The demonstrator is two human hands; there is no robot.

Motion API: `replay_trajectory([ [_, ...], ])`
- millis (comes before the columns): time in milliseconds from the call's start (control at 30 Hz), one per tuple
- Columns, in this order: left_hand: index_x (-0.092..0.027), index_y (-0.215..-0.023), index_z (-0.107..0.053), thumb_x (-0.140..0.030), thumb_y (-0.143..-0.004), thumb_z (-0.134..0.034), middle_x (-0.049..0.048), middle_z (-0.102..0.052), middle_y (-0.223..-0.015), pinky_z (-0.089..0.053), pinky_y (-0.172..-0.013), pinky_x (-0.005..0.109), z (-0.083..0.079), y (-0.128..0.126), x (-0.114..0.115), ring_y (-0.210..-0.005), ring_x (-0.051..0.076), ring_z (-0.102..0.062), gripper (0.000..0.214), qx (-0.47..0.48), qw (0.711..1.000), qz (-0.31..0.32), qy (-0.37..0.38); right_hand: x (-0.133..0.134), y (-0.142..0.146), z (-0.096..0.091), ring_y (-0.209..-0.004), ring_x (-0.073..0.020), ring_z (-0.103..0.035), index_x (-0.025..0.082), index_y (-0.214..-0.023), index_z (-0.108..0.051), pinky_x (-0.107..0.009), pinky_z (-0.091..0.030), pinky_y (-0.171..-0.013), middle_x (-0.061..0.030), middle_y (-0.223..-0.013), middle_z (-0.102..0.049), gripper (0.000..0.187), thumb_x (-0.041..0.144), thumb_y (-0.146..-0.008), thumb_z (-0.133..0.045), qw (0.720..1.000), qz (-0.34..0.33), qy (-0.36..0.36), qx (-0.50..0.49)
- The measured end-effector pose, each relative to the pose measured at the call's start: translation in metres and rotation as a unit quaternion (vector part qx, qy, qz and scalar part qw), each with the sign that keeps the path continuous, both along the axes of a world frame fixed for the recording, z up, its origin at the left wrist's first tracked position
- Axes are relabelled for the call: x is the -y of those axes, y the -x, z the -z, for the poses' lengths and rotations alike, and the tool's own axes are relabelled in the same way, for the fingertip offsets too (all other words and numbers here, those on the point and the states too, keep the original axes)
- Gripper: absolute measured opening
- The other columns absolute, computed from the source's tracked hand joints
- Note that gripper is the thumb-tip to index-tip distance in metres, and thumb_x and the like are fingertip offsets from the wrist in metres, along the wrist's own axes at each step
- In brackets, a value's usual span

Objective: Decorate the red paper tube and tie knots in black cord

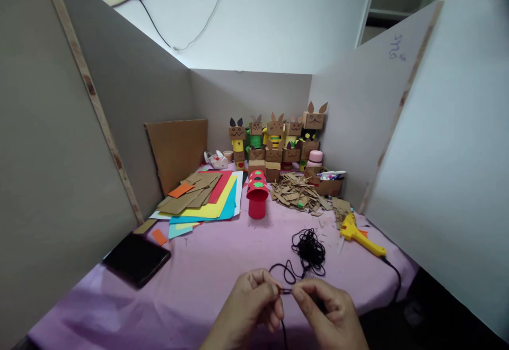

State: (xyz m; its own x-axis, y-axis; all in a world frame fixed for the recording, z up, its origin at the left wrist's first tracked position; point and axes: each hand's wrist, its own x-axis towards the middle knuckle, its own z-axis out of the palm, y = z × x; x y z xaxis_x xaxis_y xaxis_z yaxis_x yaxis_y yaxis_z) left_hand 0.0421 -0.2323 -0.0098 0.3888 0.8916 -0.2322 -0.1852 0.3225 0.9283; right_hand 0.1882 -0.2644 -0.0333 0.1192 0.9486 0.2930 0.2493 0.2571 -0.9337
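My left hand [249,303] and my right hand [325,309] meet low at the front of the table, both with fingers pinched together. Between their fingertips runs a thin black string [287,290]. The string leads back to a loose black tangle [308,250] lying on the purple tablecloth [207,276] just behind my hands. One strand hangs down between my wrists.
A red paper cup figure [257,193] stands mid-table. Coloured paper and cardboard sheets [201,196] lie left, a black tablet [136,258] nearer left. Cardboard scraps [298,193] and a yellow glue gun [358,235] lie right. Cardboard box figures [276,140] line the back. Partition boards enclose the desk.
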Motion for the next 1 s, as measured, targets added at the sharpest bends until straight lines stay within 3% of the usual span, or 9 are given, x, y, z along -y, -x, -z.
replay_trajectory([
  [200,-0.015,-0.067,-0.058,-0.046,-0.061,-0.073,-0.0004,-0.062,-0.045,-0.033,-0.038,0.016,0.0,0.006,0.003,-0.033,0.005,-0.047,0.035,0.039,0.998,0.04,-0.002,-0.001,-0.008,-0.008,-0.059,-0.0178,-0.049,0.02,-0.066,-0.065,-0.028,-0.035,-0.054,-0.0016,-0.059,-0.057,0.037,0.053,-0.079,-0.055,0.999,-0.023,0.037,-0.009],
  [400,-0.017,-0.07,-0.056,-0.053,-0.055,-0.077,-0.0038,-0.058,-0.042,-0.036,-0.039,0.017,0.009,0.005,0.001,-0.036,0.008,-0.048,0.045,-0.023,0.998,0.047,-0.046,0.0,-0.008,-0.01,-0.063,-0.019,-0.051,0.019,-0.07,-0.065,-0.028,-0.037,-0.055,-0.0024,-0.062,-0.058,0.038,0.053,-0.081,-0.053,0.997,-0.058,0.05,0.007],
  [567,-0.017,-0.07,-0.054,-0.055,-0.061,-0.072,-0.0026,-0.059,-0.045,-0.037,-0.041,0.019,0.012,0.005,0.003,-0.036,0.008,-0.048,0.043,-0.043,0.996,0.036,-0.076,-0.004,-0.009,-0.006,-0.06,-0.0175,-0.051,0.02,-0.067,-0.063,-0.028,-0.04,-0.055,-0.001,-0.061,-0.056,0.036,0.051,-0.082,-0.053,0.999,-0.045,0.029,0.008],
  [667,-0.018,-0.071,-0.054,-0.056,-0.062,-0.071,-0.0019,-0.06,-0.047,-0.037,-0.042,0.019,0.011,0.005,0.002,-0.037,0.008,-0.048,0.043,-0.039,0.995,0.035,-0.082,-0.006,-0.014,-0.004,-0.096,-0.0247,-0.058,0.025,-0.091,-0.069,-0.032,-0.047,-0.079,-0.0083,-0.1,-0.064,0.029,0.047,-0.083,-0.054,0.999,-0.023,-0.012,0.041],
  [733,-0.017,-0.072,-0.054,-0.057,-0.063,-0.07,-0.0009,-0.062,-0.052,-0.035,-0.041,0.019,0.009,0.005,0.002,-0.038,0.008,-0.048,0.043,-0.046,0.995,0.03,-0.088,-0.005,-0.014,-0.005,-0.127,-0.0264,-0.04,0.029,-0.115,-0.062,-0.038,-0.034,-0.104,-0.0082,-0.135,-0.049,0.037,0.047,-0.084,-0.052,0.999,-0.014,-0.009,0.028],
  [800,-0.017,-0.071,-0.056,-0.056,-0.065,-0.069,-0.003,-0.058,-0.051,-0.033,-0.041,0.019,0.006,0.005,0.003,-0.038,0.008,-0.045,0.041,-0.066,0.991,0.013,-0.112,-0.001,-0.007,-0.007,-0.136,-0.0239,-0.029,0.031,-0.124,-0.054,-0.041,-0.02,-0.113,-0.0055,-0.144,-0.042,0.046,0.051,-0.084,-0.051,0.998,-0.035,0.033,-0.036],
  [867,-0.017,-0.068,-0.061,-0.051,-0.066,-0.07,-0.003,-0.054,-0.055,-0.036,-0.047,0.021,0.001,0.005,0.004,-0.047,0.01,-0.047,0.035,-0.089,0.981,-0.023,-0.17,0.002,0.004,-0.007,-0.129,-0.0238,-0.04,0.03,-0.122,-0.056,-0.04,-0.026,-0.11,-0.0068,-0.133,-0.054,0.051,0.056,-0.078,-0.057,0.983,-0.087,0.073,-0.143],
  [933,-0.016,-0.066,-0.065,-0.044,-0.068,-0.07,-0.0008,-0.054,-0.063,-0.039,-0.056,0.024,-0.005,0.006,0.006,-0.059,0.013,-0.049,0.029,-0.11,0.965,-0.062,-0.229,0.003,0.015,-0.006,-0.099,-0.0214,-0.059,0.027,-0.113,-0.06,-0.035,-0.042,-0.094,-0.0059,-0.103,-0.067,0.053,0.057,-0.07,-0.067,0.952,-0.162,0.092,-0.241],
  [1000,-0.016,-0.066,-0.066,-0.04,-0.069,-0.069,0.0001,-0.053,-0.068,-0.038,-0.061,0.025,-0.008,0.006,0.007,-0.064,0.014,-0.048,0.024,-0.128,0.957,-0.082,-0.248,0.002,0.02,-0.004,-0.063,-0.0118,-0.052,0.023,-0.099,-0.063,-0.024,-0.045,-0.067,0.0018,-0.073,-0.06,0.046,0.053,-0.066,-0.073,0.928,-0.213,0.108,-0.287],
])
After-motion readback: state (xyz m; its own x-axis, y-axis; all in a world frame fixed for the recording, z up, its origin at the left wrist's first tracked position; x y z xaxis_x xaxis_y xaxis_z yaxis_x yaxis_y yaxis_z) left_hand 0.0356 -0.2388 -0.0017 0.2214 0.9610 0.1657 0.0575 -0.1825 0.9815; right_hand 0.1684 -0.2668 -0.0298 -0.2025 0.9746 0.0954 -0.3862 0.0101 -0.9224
